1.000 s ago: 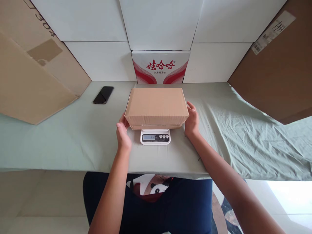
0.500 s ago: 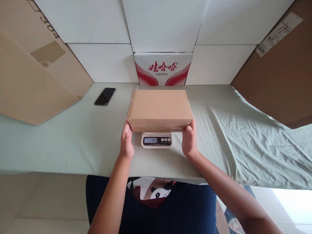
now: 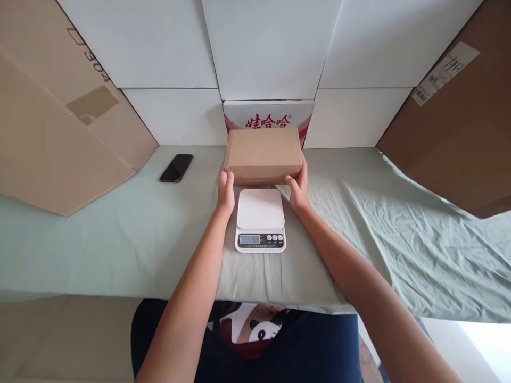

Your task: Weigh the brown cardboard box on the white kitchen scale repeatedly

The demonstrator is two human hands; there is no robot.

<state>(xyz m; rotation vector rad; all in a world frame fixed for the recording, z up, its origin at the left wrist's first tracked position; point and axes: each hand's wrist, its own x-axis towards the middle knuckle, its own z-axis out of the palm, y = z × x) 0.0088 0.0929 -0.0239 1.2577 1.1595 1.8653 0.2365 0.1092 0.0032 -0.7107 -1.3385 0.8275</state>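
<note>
This looks like a little packing spot set up at home. A table wears a wrinkly green sheet, white boards and big brown cardboard sheets stand around it, and a small scale, a phone and a water carton sit there.

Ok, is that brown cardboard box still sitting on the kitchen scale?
No, off it. The box, held between left hand and right hand, is behind the scale, whose white platform is bare.

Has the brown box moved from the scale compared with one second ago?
Yes. The box has gone off the scale, away from the person, and now sits behind it by the red-and-white carton, between the left hand and right hand.
</note>
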